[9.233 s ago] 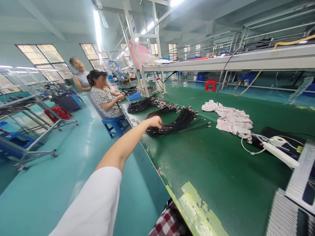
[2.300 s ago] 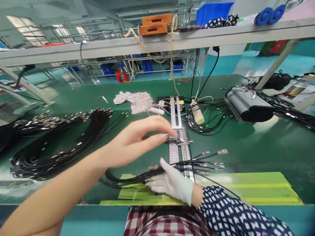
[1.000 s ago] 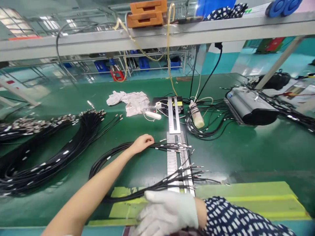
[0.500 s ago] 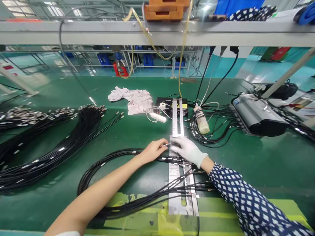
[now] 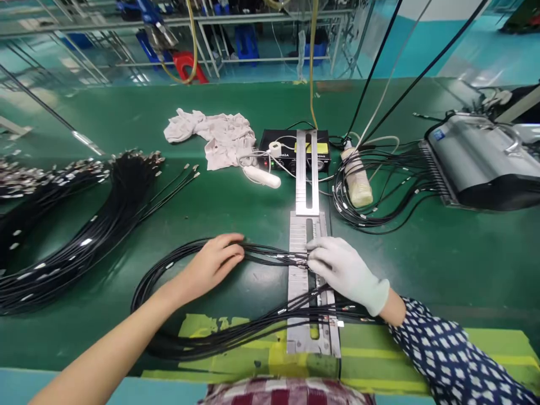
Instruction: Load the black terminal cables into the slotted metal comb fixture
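My bare left hand (image 5: 213, 263) rests on a looped bunch of thin black cables (image 5: 169, 270), fingers curled loosely over the strands near their upper run. My right hand (image 5: 343, 269), in a white glove, presses the cables' metal-tipped ends against a slotted metal fixture (image 5: 311, 281) lying lengthwise on the green bench (image 5: 236, 208). A second fan of the same cables crosses the fixture lower down (image 5: 307, 306), just in front of the glove's wrist. Yellow-green tape (image 5: 219, 354) lines the bench's near edge under the loop.
A big pile of black cables (image 5: 80, 225) lies at the left. Behind are a white cloth (image 5: 211, 132), a black control box (image 5: 291, 152), a white handpiece (image 5: 261, 175), a wrapped bottle (image 5: 358, 183) inside coiled wires and a grey machine (image 5: 476, 160) at the right.
My head has tipped down and closer. My left hand slid left along the cables from the fixture. My gloved hand moved slightly down and stays on the cable ends.
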Motion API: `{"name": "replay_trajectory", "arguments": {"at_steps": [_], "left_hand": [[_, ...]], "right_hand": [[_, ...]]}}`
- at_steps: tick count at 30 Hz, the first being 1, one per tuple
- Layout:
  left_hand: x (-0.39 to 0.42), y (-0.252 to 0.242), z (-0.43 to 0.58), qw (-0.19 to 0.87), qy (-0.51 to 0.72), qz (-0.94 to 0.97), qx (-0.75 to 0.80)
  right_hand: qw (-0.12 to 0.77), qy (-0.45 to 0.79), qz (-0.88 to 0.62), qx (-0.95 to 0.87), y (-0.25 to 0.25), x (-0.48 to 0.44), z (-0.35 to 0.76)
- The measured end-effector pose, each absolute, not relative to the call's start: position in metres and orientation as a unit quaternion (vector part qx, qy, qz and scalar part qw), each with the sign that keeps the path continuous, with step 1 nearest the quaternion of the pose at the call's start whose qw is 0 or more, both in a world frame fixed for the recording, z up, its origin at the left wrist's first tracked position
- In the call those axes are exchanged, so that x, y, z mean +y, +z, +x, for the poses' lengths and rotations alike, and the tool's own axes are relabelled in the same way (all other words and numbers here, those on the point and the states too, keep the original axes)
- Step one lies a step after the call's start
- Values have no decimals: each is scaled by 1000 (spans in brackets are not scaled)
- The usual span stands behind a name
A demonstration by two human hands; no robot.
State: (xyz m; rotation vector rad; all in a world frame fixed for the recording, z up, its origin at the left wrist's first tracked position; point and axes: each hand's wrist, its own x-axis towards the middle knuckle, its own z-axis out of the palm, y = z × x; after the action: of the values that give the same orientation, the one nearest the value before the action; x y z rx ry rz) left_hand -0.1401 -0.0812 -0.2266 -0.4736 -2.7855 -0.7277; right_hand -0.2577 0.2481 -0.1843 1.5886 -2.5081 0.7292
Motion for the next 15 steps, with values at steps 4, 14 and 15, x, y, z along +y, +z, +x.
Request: {"name": "replay_trajectory", "arguments": {"at_steps": [4,14,15], "left_hand": [[-92,-225,-111,24,-253,-164,-953],[-18,-217,-150,-60,-314,-203,-925],[-13,-218,-155,-93,-337,-184,-919]], "right_hand": [[-61,264,565,-780,-179,269,-237],[-65,377,344,-858,-182,272,-299],[-64,376,344,-858,-187,270,-305]]}}
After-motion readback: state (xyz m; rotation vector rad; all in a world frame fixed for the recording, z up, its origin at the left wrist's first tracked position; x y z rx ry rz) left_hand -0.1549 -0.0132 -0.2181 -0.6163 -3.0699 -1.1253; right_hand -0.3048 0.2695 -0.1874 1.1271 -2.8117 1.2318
